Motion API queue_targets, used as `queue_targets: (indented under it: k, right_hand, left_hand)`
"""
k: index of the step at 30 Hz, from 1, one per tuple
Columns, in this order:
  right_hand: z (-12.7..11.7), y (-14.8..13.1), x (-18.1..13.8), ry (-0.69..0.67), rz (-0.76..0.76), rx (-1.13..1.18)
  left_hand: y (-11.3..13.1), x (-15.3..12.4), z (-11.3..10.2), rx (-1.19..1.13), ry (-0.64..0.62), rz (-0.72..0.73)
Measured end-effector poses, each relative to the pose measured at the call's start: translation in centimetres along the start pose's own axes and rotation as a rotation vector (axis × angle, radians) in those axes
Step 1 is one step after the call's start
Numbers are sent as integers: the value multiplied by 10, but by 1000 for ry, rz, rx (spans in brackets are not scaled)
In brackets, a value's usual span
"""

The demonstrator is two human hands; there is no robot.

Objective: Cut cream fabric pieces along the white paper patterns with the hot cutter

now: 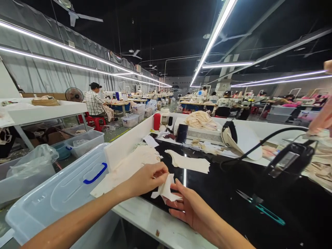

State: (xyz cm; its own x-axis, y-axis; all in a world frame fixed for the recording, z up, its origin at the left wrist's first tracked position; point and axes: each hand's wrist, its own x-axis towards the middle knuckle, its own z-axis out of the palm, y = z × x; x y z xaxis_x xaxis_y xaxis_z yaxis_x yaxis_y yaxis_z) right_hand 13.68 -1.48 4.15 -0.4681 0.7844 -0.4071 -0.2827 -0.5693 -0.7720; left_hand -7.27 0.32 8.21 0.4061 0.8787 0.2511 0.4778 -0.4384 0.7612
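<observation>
A small piece of cream fabric (166, 191) hangs above the front edge of the black work surface. My left hand (147, 179) pinches its upper part between thumb and fingers. From the right, my right hand (190, 205) reaches to the same piece with thumb and fingers apart; its fingertips touch the lower edge, partly behind the cloth. A pile of cream fabric pieces (129, 164) lies left of my hands. Beyond them, one longer cream piece (190, 163) lies flat on the black surface.
Teal-handled thread snips (269, 212) lie at right, near a black device with a cable (287, 160). A phone (182, 134) leans against a white vented box (204, 135). A lidded plastic bin (62, 186) stands left. A co-worker (93, 102) sits farther off.
</observation>
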Motion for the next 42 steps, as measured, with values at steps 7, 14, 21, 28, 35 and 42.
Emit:
queue_targets:
  k: [7, 14, 21, 28, 35, 42]
  right_hand:
    - [-3, 11, -3, -13, -105, 150]
    - [-5, 3, -9, -37, -250, 106]
    - [-9, 2, -15, -89, -292, 75]
    - [-23, 22, -17, -81, -60, 98]
    - [-22, 20, -22, -83, -5, -17]
    - [-22, 16, -19, -30, -48, -60]
  left_hand:
    - [3, -1, 11, -113, -20, 7]
    - [-12, -5, 22, -397, -54, -225]
    - [-5, -5, 38, -560, -192, -377]
    - [4, 1, 42, -542, -148, -356]
    - [-7, 5, 45, -463, -121, -399]
    - [-7, 10, 47, -465, -120, -445]
